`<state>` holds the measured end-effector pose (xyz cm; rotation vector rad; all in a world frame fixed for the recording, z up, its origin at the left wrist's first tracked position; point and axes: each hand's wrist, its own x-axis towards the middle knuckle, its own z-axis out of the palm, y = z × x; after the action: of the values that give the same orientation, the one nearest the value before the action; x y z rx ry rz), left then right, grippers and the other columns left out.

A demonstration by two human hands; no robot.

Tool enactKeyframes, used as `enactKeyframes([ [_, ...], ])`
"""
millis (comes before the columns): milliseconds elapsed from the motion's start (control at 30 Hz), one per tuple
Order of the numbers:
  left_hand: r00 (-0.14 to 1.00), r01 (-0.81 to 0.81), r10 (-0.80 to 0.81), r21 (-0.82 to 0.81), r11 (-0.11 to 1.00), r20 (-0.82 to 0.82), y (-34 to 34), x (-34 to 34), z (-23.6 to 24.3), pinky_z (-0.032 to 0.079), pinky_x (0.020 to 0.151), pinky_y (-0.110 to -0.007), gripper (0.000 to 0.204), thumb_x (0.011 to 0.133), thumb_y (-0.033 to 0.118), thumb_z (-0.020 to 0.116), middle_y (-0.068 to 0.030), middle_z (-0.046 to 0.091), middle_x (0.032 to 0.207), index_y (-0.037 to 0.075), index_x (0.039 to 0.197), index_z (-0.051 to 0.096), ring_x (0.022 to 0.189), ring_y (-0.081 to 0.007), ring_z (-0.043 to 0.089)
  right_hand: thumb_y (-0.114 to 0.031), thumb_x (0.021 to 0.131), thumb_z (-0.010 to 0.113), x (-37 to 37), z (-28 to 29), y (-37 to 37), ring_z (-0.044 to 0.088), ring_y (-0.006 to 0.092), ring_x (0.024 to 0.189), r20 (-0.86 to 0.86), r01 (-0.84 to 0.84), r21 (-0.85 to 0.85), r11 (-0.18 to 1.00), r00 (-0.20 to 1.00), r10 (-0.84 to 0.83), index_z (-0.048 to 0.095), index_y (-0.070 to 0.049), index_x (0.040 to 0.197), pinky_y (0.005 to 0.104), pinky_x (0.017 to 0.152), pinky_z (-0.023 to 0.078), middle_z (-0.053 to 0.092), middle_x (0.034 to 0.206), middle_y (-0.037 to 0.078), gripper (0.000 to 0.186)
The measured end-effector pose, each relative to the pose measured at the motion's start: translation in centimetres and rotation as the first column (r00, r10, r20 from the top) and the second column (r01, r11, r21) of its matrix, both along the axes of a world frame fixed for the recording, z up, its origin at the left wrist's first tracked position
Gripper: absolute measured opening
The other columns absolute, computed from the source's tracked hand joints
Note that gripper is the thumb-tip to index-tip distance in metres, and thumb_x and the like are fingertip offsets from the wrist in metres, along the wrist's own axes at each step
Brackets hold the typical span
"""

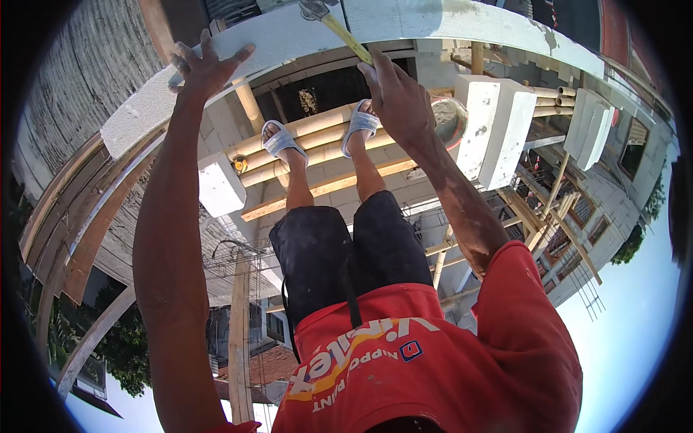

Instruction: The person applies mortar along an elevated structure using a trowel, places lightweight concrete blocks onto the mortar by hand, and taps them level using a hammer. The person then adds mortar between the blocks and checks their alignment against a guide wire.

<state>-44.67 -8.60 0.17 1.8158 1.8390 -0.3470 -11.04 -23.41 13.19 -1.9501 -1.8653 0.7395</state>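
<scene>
- Standing on a bamboo scaffold [317,148], sandals on the poles, facing a course of white blocks.
- Left hand [204,66]: fingers spread, palm flat on the long white block [289,32] at the top of the wall, near its left end. It grips nothing, just presses the block steady.
- Right hand [397,101]: closed around the yellow handle of a hammer [339,29]. The head sits up at the top edge of the block and is partly cut off by the frame.
- The block lies along the top of the wall, spanning from my left hand past my right.
- Step in hand, as I judge it: seating or levelling this block, with the left hand bracing and the right tapping.
- Next move calls for short controlled taps on the top face with the brace kept firm. I would check the line against the neighbouring blocks [494,126] at the right.
- Spare block [220,186] sits on the left end of the scaffold by my left foot.
- Risk: footing on round poles, so I would keep my weight centred while swinging.
</scene>
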Motion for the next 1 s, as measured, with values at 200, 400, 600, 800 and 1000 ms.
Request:
enactKeyframes([
  [200,0.996,-0.085,0.085,-0.105,0.991,-0.007,0.2,2.9,3.8,0.005,0.104,-0.086,0.134,0.066,0.098,0.055,-0.0329,-0.017,0.164,0.023,0.165,0.006,0.150,-0.0539,-0.018,-0.018,0.100,0.062,0.4,0.4,-0.7,0.071,0.0422,0.077,-0.001,0.035,-0.047,0.998,0.999,-0.035,0.049,-0.003,0.131,0.0495,0.059,0.057,0.070,0.094,0.020,0.038],
  [400,0.995,-0.098,0.096,-0.116,0.988,-0.017,-0.1,3.1,3.6,0.005,0.105,-0.085,0.132,0.066,0.098,0.054,-0.0322,-0.017,0.164,0.024,0.165,0.006,0.151,-0.0527,-0.018,-0.021,0.103,0.059,-0.2,-0.3,-0.8,0.069,0.0435,0.077,-0.044,0.077,-0.061,0.995,0.996,-0.080,0.053,-0.001,0.124,0.0500,0.061,0.053,0.068,0.083,0.022,0.030],
  [600,0.994,-0.110,0.110,-0.047,0.993,-0.006,-0.6,2.8,3.2,0.004,0.108,-0.083,0.129,0.066,0.097,0.056,-0.0314,-0.016,0.165,0.029,0.165,0.008,0.153,-0.0484,-0.018,-0.025,0.106,0.055,-0.6,1.5,0.6,0.068,0.0437,0.070,-0.127,0.096,-0.098,0.991,0.986,-0.108,0.052,-0.001,0.118,0.0483,0.058,0.051,0.067,0.078,0.022,0.027],
  [800,0.997,-0.049,0.053,0.079,0.996,-0.049,-1.7,1.8,3.7,0.001,0.112,-0.078,0.124,0.076,0.088,0.058,-0.0362,-0.006,0.164,0.015,0.164,0.010,0.152,-0.0549,-0.008,-0.021,0.104,0.058,-2.8,3.9,2.6,0.069,0.0387,0.066,-0.111,0.018,0.171,0.985,0.994,0.001,0.054,0.001,0.122,0.0463,0.054,0.050,0.067,0.074,0.021,0.029],
  [1000,0.955,-0.283,0.292,-0.153,0.947,0.043,-1.0,5.9,9.3,0.011,0.121,-0.070,0.113,0.086,0.060,0.071,-0.0237,-0.016,0.168,0.016,0.165,0.003,0.156,-0.0417,-0.008,-0.026,0.106,0.053,-2.6,-0.2,1.5,0.070,0.0467,0.079,0.151,-0.107,-0.101,0.989,0.981,0.122,0.051,-0.005,0.130,0.0536,0.062,0.054,0.069,0.083,0.026,0.032],
])
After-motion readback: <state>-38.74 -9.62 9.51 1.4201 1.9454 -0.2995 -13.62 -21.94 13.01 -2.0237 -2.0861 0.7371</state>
